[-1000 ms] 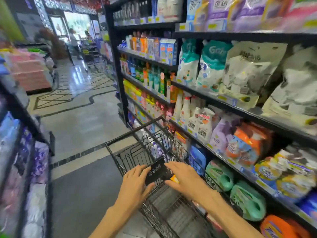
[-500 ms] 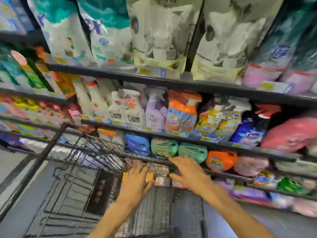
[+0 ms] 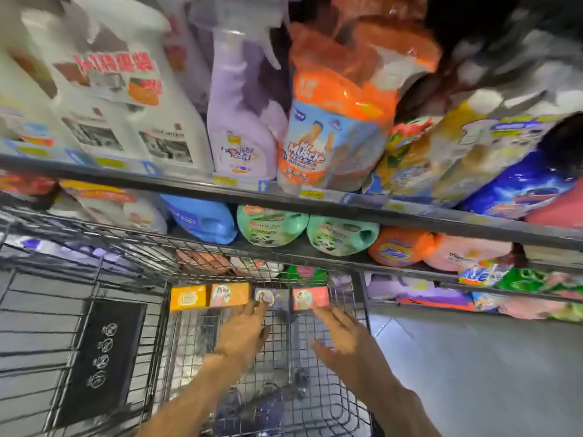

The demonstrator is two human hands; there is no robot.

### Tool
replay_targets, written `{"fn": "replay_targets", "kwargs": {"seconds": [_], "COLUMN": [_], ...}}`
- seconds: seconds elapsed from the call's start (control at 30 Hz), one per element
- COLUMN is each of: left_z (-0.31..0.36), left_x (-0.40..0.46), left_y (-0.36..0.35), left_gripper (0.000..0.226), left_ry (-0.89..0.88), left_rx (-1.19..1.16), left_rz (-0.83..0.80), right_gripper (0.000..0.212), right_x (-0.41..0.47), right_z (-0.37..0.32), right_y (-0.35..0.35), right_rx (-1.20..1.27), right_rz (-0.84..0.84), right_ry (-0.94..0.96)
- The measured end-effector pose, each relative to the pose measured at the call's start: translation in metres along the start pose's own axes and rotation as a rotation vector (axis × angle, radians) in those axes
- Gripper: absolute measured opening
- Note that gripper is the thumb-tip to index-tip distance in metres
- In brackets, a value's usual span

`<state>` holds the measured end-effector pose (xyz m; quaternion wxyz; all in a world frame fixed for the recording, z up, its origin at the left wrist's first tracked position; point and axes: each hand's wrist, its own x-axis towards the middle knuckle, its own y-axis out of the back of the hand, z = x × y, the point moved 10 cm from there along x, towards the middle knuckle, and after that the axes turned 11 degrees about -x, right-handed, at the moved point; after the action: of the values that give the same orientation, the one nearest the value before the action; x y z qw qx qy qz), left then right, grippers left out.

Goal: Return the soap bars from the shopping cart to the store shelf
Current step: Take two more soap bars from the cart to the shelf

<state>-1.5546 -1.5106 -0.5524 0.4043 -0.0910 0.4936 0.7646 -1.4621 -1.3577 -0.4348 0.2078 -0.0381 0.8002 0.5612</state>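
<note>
Several boxed soap bars stand in a row against the far wall of the wire shopping cart [image 3: 132, 257]: a yellow one [image 3: 187, 298], an orange one [image 3: 229, 294], a purple one [image 3: 275, 297] and a red one [image 3: 310, 298]. My left hand [image 3: 244, 334] reaches into the basket with straight fingers, its fingertips at the purple bar. My right hand [image 3: 342, 337] is spread open just below the red bar and holds nothing. The store shelf [image 3: 284, 197] rises directly behind the cart.
Spray bottles [image 3: 241, 115] and refill pouches [image 3: 331, 130] fill the upper shelf. Blue, green and orange detergent jugs [image 3: 273, 225] lie on the shelf below. A black plastic flap [image 3: 101, 357] hangs on the cart's left side. Grey floor [image 3: 473, 373] lies to the right.
The view has swung down and closer to the cart basket. Both hands moved from the cart's flap deeper into the basket toward the row of soap bars.
</note>
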Motion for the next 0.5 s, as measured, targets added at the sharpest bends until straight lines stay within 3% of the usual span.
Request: {"fn": "replay_targets", "kwargs": {"seconds": [0.13,0.27,0.37,0.5], "left_z": [-0.018,-0.039,-0.044,-0.044], "left_x": [0.054,0.11,0.139,0.146], "left_y": [-0.044,-0.055,-0.061,-0.07], "left_gripper": [0.061,0.08,0.064,0.044], "left_ry": [-0.003,0.032,-0.013,-0.048], "left_rx": [0.012,0.2,0.341,0.417], "left_rz": [-0.007,0.036,0.056,0.06], "right_gripper": [0.063,0.061,0.049,0.05], "right_x": [0.02,0.025,0.025,0.028], "right_z": [0.008,0.019,0.028,0.042], "right_y": [-0.049,-0.091,-0.112,-0.131], "right_rx": [-0.045,-0.068,-0.097,-0.07], "right_rz": [-0.067,-0.066,-0.029,-0.062], "right_ry": [-0.011,0.005,0.022,-0.014]}}
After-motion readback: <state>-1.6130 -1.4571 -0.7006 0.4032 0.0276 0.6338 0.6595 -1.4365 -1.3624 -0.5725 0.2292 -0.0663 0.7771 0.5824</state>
